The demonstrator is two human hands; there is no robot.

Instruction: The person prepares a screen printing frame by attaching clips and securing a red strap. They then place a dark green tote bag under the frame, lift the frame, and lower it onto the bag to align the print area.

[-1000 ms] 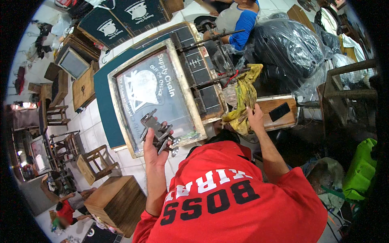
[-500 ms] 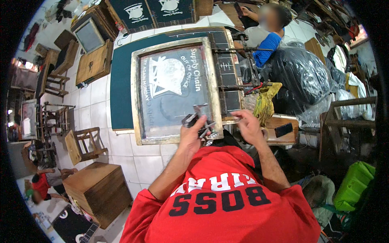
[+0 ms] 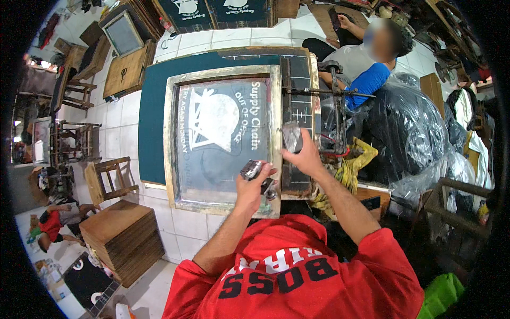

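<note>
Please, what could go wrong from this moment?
The left hand holds a metal fitting above the screen's printed mesh; if it slips, it might dent or tear the mesh.

The right hand grips a grey object near the wooden frame; a knock could perhaps chip the frame.

The co-worker's blue sleeve appears close to a metal rod and might snag.
</note>
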